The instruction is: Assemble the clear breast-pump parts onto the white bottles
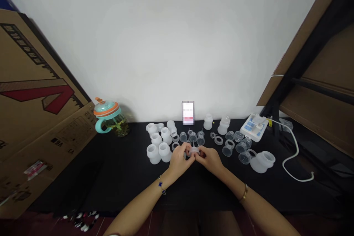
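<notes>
Above the black table, my left hand (180, 156) and my right hand (209, 158) meet with their fingertips pinched round a translucent bottle ring (194, 150). A thin stem rises over the ring; I cannot make out whether it is fitted in it. Behind the hands stand several clear domed caps (193, 137). Left of my left hand is a group of frosted small bottles (165, 152), with loose rings (175, 138) beside them. More clear caps (227, 150) and rings (218, 140) lie to the right of my right hand.
A phone (188, 113) leans on the wall. At left are a glass teapot (112, 118) and a printed carton (35, 110). On the right lie a wide frosted bottle (262, 162) and a white power strip (254, 127) with a cable (297, 147). The black table (132, 188) meets the wall.
</notes>
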`<act>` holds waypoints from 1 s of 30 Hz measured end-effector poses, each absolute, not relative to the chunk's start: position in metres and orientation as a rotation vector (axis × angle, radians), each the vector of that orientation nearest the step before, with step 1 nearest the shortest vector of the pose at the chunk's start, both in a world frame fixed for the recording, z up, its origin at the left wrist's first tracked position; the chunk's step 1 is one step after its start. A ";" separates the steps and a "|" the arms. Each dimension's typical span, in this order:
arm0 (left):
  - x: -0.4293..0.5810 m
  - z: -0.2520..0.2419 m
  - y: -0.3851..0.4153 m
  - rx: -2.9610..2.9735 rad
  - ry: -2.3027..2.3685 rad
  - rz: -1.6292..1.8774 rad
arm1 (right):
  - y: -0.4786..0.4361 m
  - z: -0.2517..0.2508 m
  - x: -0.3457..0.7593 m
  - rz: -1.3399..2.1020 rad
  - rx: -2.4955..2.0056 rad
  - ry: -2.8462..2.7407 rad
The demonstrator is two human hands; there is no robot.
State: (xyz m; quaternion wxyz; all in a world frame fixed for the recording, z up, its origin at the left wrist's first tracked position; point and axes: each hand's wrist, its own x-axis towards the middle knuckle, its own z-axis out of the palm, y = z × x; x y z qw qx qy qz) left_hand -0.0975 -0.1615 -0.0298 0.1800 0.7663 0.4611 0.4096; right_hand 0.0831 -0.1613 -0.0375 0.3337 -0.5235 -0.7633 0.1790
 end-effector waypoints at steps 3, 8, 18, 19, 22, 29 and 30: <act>-0.097 -0.030 -0.162 2.163 1.301 1.148 | -0.161 -0.039 0.084 0.446 -1.365 -1.996; -0.097 -0.029 -0.162 2.148 1.306 1.129 | -0.160 -0.040 0.083 0.433 -1.384 -1.994; -0.097 -0.032 -0.161 2.152 1.319 1.126 | -0.161 -0.038 0.083 0.406 -1.389 -2.006; -0.097 -0.032 -0.160 2.150 1.323 1.121 | -0.161 -0.038 0.083 0.404 -1.387 -2.007; -0.097 -0.032 -0.160 2.139 1.323 1.105 | -0.161 -0.037 0.083 0.399 -1.387 -2.010; -0.098 -0.033 -0.160 2.134 1.316 1.106 | -0.161 -0.038 0.083 0.374 -1.386 -2.006; -0.097 -0.033 -0.160 2.136 1.318 1.110 | -0.161 -0.038 0.083 0.373 -1.387 -2.006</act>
